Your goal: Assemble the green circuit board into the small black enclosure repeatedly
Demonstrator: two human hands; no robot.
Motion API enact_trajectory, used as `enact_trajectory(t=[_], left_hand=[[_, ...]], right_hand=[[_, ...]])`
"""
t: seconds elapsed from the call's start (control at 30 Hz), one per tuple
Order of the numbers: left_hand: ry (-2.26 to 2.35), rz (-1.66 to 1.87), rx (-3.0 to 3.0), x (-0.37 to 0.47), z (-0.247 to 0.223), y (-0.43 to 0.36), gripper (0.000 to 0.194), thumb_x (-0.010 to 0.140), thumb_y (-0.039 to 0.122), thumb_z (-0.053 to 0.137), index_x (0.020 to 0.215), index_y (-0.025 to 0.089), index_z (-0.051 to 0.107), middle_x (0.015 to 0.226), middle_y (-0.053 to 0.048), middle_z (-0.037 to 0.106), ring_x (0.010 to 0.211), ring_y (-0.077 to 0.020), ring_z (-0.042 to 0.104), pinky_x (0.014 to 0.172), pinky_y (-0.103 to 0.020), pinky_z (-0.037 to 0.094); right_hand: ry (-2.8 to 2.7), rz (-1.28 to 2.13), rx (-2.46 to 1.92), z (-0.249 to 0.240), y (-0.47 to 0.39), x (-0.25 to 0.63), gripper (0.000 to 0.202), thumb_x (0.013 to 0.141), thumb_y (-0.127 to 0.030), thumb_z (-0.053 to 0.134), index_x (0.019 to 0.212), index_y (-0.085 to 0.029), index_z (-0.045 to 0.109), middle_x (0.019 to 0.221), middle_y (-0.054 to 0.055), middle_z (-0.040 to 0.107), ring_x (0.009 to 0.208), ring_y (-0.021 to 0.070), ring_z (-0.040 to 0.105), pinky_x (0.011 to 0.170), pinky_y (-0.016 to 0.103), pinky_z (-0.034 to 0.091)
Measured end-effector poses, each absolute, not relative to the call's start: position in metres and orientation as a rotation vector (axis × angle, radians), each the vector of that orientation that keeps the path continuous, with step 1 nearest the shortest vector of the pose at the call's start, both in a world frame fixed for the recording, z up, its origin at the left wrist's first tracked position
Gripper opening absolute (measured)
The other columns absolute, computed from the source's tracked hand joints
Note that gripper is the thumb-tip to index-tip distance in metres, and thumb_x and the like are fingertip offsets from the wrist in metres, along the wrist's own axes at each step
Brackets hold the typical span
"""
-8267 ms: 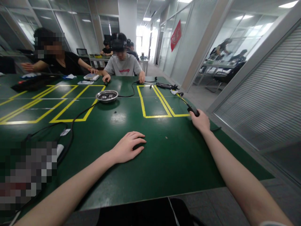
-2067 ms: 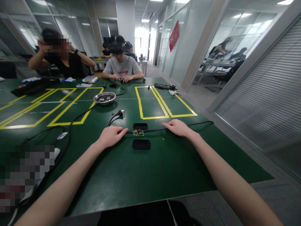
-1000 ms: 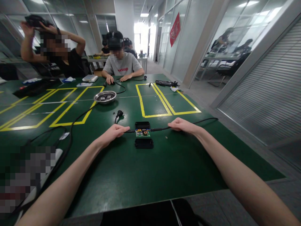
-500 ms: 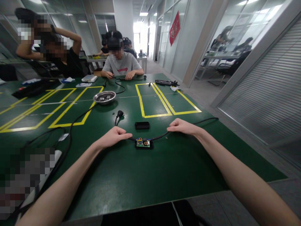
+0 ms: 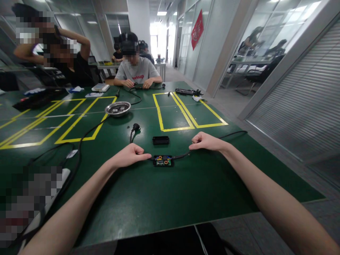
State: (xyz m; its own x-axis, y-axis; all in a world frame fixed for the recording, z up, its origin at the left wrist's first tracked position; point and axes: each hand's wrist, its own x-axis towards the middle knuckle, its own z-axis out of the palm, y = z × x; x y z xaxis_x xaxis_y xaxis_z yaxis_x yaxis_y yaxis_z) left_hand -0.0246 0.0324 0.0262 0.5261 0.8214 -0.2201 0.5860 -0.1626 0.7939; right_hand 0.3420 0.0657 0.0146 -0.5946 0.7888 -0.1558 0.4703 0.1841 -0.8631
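Between the two hands: on the green table point(image 5: 170, 198), a circuit board point(image 5: 162, 162) is held by its cables over or within the near case half point(image 5: 172, 163).
Left hand point(image 5: 130, 155): fingers are curled narrow, thumb stretched forward, and the left cable point(image 5: 151, 159) is gripped just beside the board.
Right hand point(image 5: 205, 141): thumb and fingers are drawn together on the right cable point(image 5: 183, 155), farther from the board.
Far case half point(image 5: 160, 140): laid beyond the board, apart from it, touched by neither hand.
Done: the board appears to have been brought into the near case half, with a cable leading out at each end.
Left: the far case half is not yet joined to the near one — the board and its copper-coloured coils are exposed from above.
Plug point(image 5: 136, 127): left on the table beyond the left hand; its cord is partly covered by that hand.
Hard to make out: whether the board is fully seated cannot be told, and the dark inside of the far case half is unclear.
Cut off: the right cable's far end is lost at the table edge; the lower left corner is masked by pixelation.
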Motion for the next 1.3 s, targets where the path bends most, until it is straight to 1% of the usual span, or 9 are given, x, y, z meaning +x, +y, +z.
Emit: enact_trajectory(t=[0.13, 0.5, 0.63, 0.77, 0.83, 0.9, 1.0, 1.1, 1.3], left_hand=[[1.170, 0.292, 1.880, -0.026, 0.028, 0.031, 0.064, 0.078, 0.068, 0.069, 0.051, 0.021, 0.036, 0.051, 0.007, 0.029, 0.047, -0.0081, 0.029, 0.049, -0.024, 0.021], [1.185, 0.387, 1.876, -0.025, 0.025, 0.029, 0.043, 0.076, 0.058, 0.074, 0.070, 0.018, 0.063, 0.063, 0.002, 0.057, 0.058, -0.0125, 0.048, 0.054, -0.023, 0.035], [1.213, 0.405, 1.928, -0.025, 0.025, 0.028, 0.040, 0.077, 0.056, 0.074, 0.072, 0.017, 0.066, 0.062, 0.002, 0.059, 0.058, -0.0130, 0.050, 0.054, -0.023, 0.035], [1.193, 0.427, 1.979, -0.022, 0.026, 0.025, 0.039, 0.079, 0.056, 0.071, 0.073, 0.017, 0.067, 0.058, 0.004, 0.054, 0.055, -0.0119, 0.046, 0.053, -0.023, 0.033], [1.187, 0.434, 1.991, -0.021, 0.025, 0.024, 0.040, 0.080, 0.055, 0.070, 0.072, 0.017, 0.066, 0.056, 0.004, 0.052, 0.053, -0.0113, 0.044, 0.052, -0.023, 0.032], [1.180, 0.432, 1.999, -0.021, 0.025, 0.024, 0.039, 0.080, 0.055, 0.069, 0.071, 0.017, 0.066, 0.056, 0.004, 0.051, 0.053, -0.0109, 0.043, 0.052, -0.023, 0.031], [1.172, 0.423, 1.996, -0.021, 0.024, 0.025, 0.039, 0.080, 0.055, 0.069, 0.073, 0.016, 0.066, 0.055, 0.005, 0.049, 0.052, -0.0104, 0.041, 0.051, -0.022, 0.030], [1.177, 0.416, 1.990, -0.021, 0.024, 0.025, 0.042, 0.080, 0.057, 0.070, 0.074, 0.016, 0.066, 0.055, 0.006, 0.048, 0.052, -0.0103, 0.041, 0.050, -0.022, 0.029], [1.181, 0.421, 1.975, -0.022, 0.022, 0.025, 0.044, 0.080, 0.059, 0.071, 0.070, 0.017, 0.064, 0.055, 0.005, 0.048, 0.052, -0.0101, 0.040, 0.049, -0.021, 0.028]], right_hand=[[-2.225, 1.288, -1.251, 0.015, 0.065, 0.343, 0.071, 0.071, -0.066, 0.080, 0.054, -0.023, 0.027, 0.052, -0.010, 0.023, 0.052, 0.0066, 0.023, 0.054, 0.026, 0.020], [-2.385, 1.126, -1.312, 0.022, 0.058, 0.335, 0.071, 0.071, -0.064, 0.079, 0.055, -0.023, 0.025, 0.057, -0.009, 0.020, 0.057, 0.0083, 0.022, 0.058, 0.028, 0.020], [-2.392, 1.093, -1.332, 0.020, 0.059, 0.335, 0.070, 0.071, -0.065, 0.078, 0.054, -0.023, 0.024, 0.057, -0.009, 0.020, 0.057, 0.0087, 0.022, 0.058, 0.028, 0.020], [-2.393, 1.037, -1.375, 0.020, 0.061, 0.336, 0.071, 0.070, -0.064, 0.079, 0.055, -0.023, 0.023, 0.056, -0.009, 0.020, 0.055, 0.0089, 0.022, 0.057, 0.028, 0.021], [-2.407, 0.935, -1.468, 0.022, 0.059, 0.332, 0.068, 0.071, -0.065, 0.078, 0.053, -0.023, 0.028, 0.053, -0.008, 0.026, 0.054, 0.0096, 0.027, 0.057, 0.028, 0.023], [-2.416, 0.781, -1.542, 0.025, 0.054, 0.324, 0.061, 0.075, -0.067, 0.075, 0.054, -0.022, 0.041, 0.053, -0.005, 0.040, 0.054, 0.0113, 0.036, 0.058, 0.029, 0.025], [-2.475, 0.694, -1.390, 0.026, 0.042, 0.303, 0.051, 0.086, -0.065, 0.066, 0.065, -0.019, 0.059, 0.064, 0.001, 0.058, 0.059, 0.0138, 0.048, 0.059, 0.028, 0.029], [-2.595, 0.733, -1.173, 0.025, 0.032, 0.285, 0.046, 0.088, -0.058, 0.068, 0.065, -0.018, 0.060, 0.068, 0.001, 0.060, 0.061, 0.0133, 0.050, 0.059, 0.028, 0.030], [-2.530, 0.859, -1.203, 0.024, 0.031, 0.281, 0.042, 0.086, -0.054, 0.073, 0.068, -0.018, 0.062, 0.067, 0.000, 0.059, 0.062, 0.0133, 0.051, 0.060, 0.027, 0.033]])
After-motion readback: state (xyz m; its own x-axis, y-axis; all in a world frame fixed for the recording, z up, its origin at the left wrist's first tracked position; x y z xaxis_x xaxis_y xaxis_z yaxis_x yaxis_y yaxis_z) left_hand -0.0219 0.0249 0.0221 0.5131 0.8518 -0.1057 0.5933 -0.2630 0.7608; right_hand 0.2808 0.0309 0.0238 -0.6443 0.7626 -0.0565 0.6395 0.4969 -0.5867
